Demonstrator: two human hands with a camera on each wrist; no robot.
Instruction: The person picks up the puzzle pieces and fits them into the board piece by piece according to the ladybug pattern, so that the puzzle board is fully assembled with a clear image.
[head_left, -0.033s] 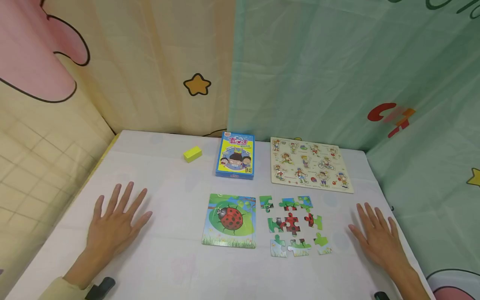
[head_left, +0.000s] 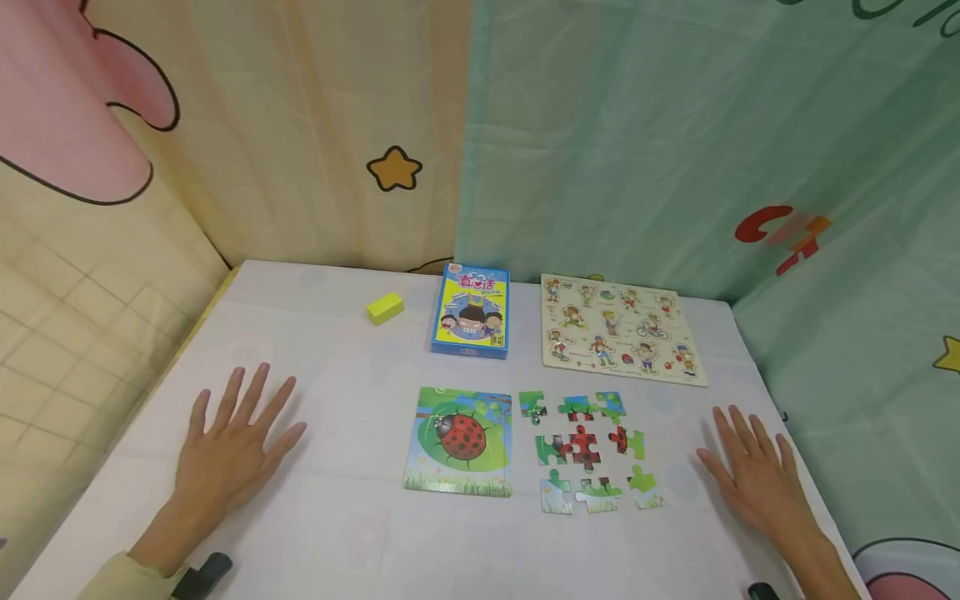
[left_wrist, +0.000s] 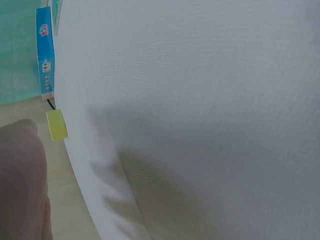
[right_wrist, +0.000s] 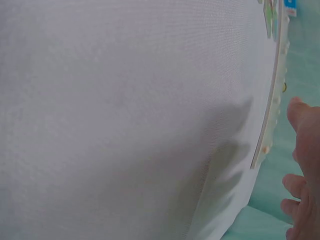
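My left hand [head_left: 225, 458] is palm down with its fingers spread, over the left side of the table. It holds nothing, and its shadow falls on the white cloth in the left wrist view. Over the right side, my right hand [head_left: 761, 483] has its fingers extended and is bare of any object. Between the hands is a square ladybug picture board [head_left: 459, 442]. Just right of it, loose jigsaw pieces [head_left: 585, 448] with parts of the same ladybug picture are spread in rough rows. These pieces are the things nearest my right hand.
Behind the board stands a blue and yellow box [head_left: 471, 312], with a yellow block [head_left: 386, 308] to its left. A wooden puzzle board [head_left: 618, 329] with sports figures lies at the back right. A printed curtain [head_left: 600, 150] hangs along the table's far edge.
My left hand has shifted very slightly to the right. The right hand and the objects on the table stay where they were.
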